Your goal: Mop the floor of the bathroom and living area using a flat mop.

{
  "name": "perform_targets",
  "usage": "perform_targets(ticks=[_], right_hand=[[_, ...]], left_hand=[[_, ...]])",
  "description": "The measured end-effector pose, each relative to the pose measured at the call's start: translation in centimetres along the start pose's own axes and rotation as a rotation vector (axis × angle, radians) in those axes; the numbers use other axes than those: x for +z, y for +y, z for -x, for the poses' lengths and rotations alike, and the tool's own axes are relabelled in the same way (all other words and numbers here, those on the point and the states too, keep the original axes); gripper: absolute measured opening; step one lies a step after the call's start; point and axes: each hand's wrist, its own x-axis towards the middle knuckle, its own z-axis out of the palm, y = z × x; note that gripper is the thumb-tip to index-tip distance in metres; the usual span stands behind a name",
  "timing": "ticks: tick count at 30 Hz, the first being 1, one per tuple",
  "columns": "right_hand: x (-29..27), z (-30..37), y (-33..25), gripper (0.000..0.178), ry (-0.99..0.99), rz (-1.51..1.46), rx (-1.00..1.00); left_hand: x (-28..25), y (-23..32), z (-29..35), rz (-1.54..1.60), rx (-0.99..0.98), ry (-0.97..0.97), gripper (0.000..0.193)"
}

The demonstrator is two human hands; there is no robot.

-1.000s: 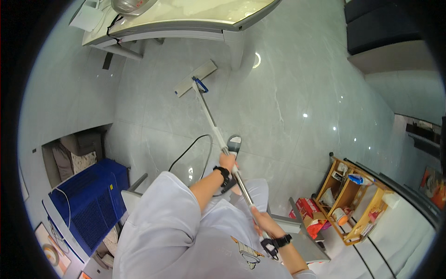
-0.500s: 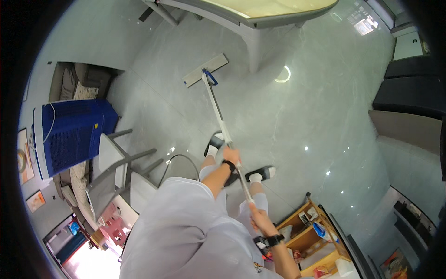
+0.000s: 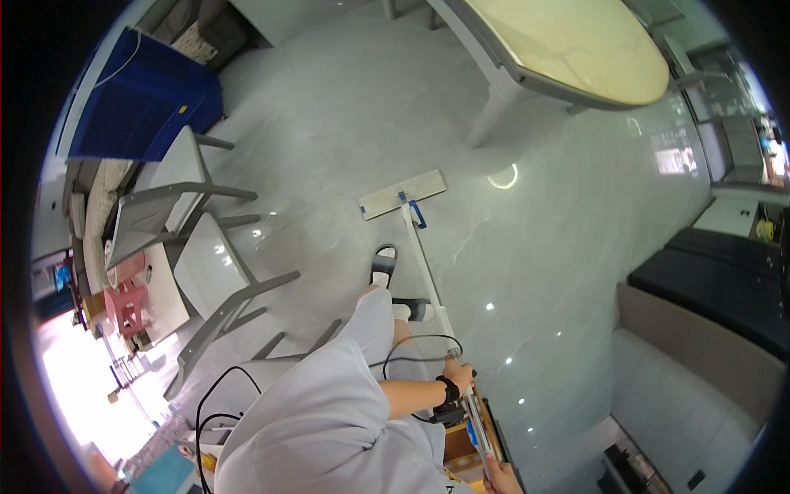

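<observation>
From the head view, here we are, right over the action: the person has a flat mop (image 3: 425, 267) out across the shiny grey floor (image 3: 568, 247), pole slanting up and to the left from the hands. The left hand (image 3: 459, 374), with a black band (image 3: 448, 390) at its wrist, is wrapped firmly round the pole, fingers closed on it. Further back, the right hand (image 3: 503, 477) has the pole between thumb and fingers near the lower edge; that hand is partly cut off, so how tightly it squeezes I cannot tell. Out in front lies the long pale mop head (image 3: 383, 201), flat on the floor and slightly tilted, a blue clip (image 3: 420, 216) by its joint. It sits beyond the feet, to the left of a bright ring of reflected light. Two dark slippers (image 3: 384, 263) are planted here, one pointing ahead, the other turned towards the pole. A thin black cable (image 3: 420, 335) loops by the left wrist. Over on the left stand grey-and-white chairs (image 3: 206, 259) and a big blue machine (image 3: 152, 95); ahead and to the right, a cream-topped table (image 3: 576, 45); and far right, a dark padded seat (image 3: 716, 272).
</observation>
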Motion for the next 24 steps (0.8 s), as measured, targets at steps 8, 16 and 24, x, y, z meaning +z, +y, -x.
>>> perform_targets(ticks=[8,16,24], right_hand=[[1.8,-3.5,-9.8,0.053,-0.109,-0.067,0.144],[11.8,-13.5,-30.1,0.056,-0.196,0.056,-0.104],[21.0,-16.9,-44.5,0.056,-0.286,0.027,-0.101]], left_hand=[[-3.6,10.6,-2.9,0.269,0.201,0.020,0.031],[-15.7,31.0,-17.1,0.385,0.444,0.210,0.017],[-27.5,43.2,-25.1,0.271,0.432,0.147,0.010]])
